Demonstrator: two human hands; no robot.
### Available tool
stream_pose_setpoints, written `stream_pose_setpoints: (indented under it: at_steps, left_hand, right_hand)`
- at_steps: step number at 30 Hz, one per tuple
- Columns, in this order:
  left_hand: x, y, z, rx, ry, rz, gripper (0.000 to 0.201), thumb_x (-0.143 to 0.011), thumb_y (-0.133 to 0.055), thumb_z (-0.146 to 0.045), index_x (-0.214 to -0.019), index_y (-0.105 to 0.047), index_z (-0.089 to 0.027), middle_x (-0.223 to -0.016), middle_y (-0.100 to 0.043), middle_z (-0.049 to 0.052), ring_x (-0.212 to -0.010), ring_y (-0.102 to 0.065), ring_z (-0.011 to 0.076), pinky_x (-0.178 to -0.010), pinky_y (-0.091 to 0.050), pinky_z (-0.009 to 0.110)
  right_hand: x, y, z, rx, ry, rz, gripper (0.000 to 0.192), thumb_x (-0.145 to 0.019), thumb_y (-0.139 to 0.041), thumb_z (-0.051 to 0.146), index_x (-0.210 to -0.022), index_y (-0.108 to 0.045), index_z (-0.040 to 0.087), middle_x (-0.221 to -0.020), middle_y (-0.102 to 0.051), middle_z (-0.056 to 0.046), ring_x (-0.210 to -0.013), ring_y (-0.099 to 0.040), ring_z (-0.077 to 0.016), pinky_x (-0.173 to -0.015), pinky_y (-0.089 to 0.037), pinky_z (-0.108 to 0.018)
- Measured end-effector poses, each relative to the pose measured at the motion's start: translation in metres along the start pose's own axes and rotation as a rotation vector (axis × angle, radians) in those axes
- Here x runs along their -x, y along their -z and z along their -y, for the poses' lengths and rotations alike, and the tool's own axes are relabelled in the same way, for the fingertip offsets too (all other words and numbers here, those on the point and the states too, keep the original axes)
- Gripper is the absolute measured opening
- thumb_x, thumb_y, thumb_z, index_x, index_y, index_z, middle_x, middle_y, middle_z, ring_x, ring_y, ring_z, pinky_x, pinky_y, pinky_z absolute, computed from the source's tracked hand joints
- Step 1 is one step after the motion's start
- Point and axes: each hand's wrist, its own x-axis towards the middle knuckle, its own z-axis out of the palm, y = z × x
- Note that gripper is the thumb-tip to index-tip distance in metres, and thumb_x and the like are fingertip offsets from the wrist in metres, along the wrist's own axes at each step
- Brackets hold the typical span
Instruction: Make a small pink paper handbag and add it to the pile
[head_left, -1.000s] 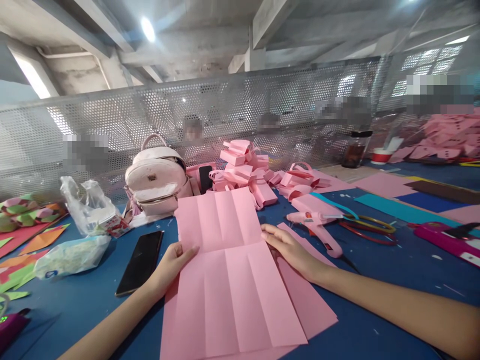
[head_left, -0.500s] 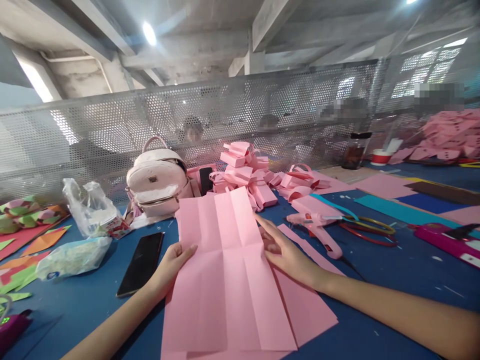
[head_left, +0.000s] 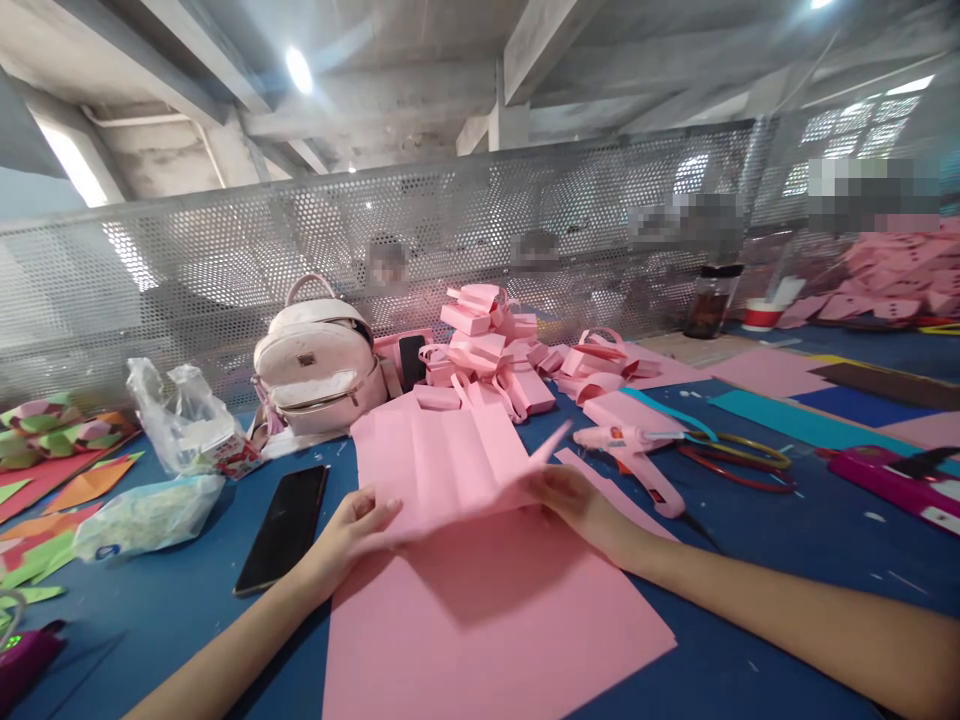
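A creased sheet of pink paper (head_left: 442,465) is held up at both sides, its near part bent upward and away from me. My left hand (head_left: 364,525) pinches its left edge between thumb and fingers. On the right edge my right hand (head_left: 574,500) is closed, its fingertips partly hidden by the paper. Under the held sheet lie flat pink sheets (head_left: 480,650), shaded by it. Just right of my right hand is a pink glue gun (head_left: 630,460). A black phone (head_left: 285,525) lies left of my left hand.
A pile of folded pink paper boxes (head_left: 487,350) stands at the back beside a pale backpack (head_left: 315,360). Scissors (head_left: 739,460) and a magenta device (head_left: 900,480) lie right. Plastic bags (head_left: 150,515) lie left. A perforated metal screen (head_left: 450,220) runs behind.
The creased sheet was spread nearly flat towards me; now its near part is lifted and folded away, uncovering the sheets below. My right hand has turned over with the edge.
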Motion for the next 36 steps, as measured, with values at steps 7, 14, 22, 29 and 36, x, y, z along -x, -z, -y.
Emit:
stream_pose_setpoints:
  at_steps: [7, 14, 22, 29, 36]
  left_hand:
    - [-0.003, 0.0, 0.001, 0.137, 0.01, 0.083, 0.061, -0.083, -0.062, -0.072, -0.104, -0.071, -0.015, -0.105, -0.077, 0.015, -0.093, -0.075, 0.0366, -0.089, -0.057, 0.058]
    - [-0.001, -0.002, 0.006, 0.073, -0.008, 0.042, 0.047, -0.079, -0.084, -0.038, -0.112, -0.069, -0.009, -0.112, -0.075, 0.018, -0.091, -0.076, 0.0328, -0.085, -0.06, 0.047]
    - [0.0, -0.003, 0.007, 0.026, -0.011, 0.05, 0.049, -0.082, -0.082, -0.04, -0.116, -0.07, -0.006, -0.109, -0.075, 0.021, -0.099, -0.074, 0.0392, -0.083, -0.061, 0.046]
    - [-0.001, -0.006, 0.009, 0.052, -0.015, -0.014, 0.047, -0.078, -0.085, -0.042, -0.104, -0.069, -0.006, -0.1, -0.077, 0.019, -0.098, -0.075, 0.0404, -0.08, -0.062, 0.044]
    - [0.01, -0.022, 0.003, 0.166, 0.039, 0.009, 0.044, -0.081, -0.082, -0.043, -0.102, -0.056, -0.015, -0.095, -0.079, 0.018, -0.095, -0.075, 0.0424, -0.085, -0.059, 0.057]
  right_hand:
    - [0.0, -0.003, 0.006, -0.112, -0.067, 0.042, 0.038, -0.087, -0.064, 0.054, -0.095, -0.06, 0.017, -0.062, -0.068, -0.002, -0.054, -0.065, -0.0167, -0.045, -0.04, -0.023]
    - [0.002, -0.003, 0.008, -0.158, -0.052, 0.086, 0.051, -0.085, -0.067, 0.048, -0.126, -0.052, 0.02, -0.084, -0.072, -0.004, -0.069, -0.074, -0.0204, -0.045, -0.041, -0.021]
    - [0.002, -0.002, 0.006, -0.094, -0.038, 0.093, 0.04, -0.088, -0.066, 0.042, -0.118, -0.055, 0.017, -0.076, -0.074, -0.005, -0.065, -0.073, -0.0197, -0.046, -0.041, -0.021]
    - [0.001, 0.0, -0.008, 0.015, 0.077, -0.056, 0.058, -0.096, -0.054, 0.044, -0.147, -0.038, 0.021, -0.117, -0.073, -0.014, -0.102, -0.072, -0.0272, -0.074, -0.058, -0.036]
    - [0.01, 0.004, 0.018, 0.73, 0.758, 0.017, 0.059, -0.098, -0.06, 0.035, -0.153, -0.04, 0.03, -0.153, -0.05, -0.009, -0.144, -0.04, -0.0285, -0.12, -0.03, -0.049]
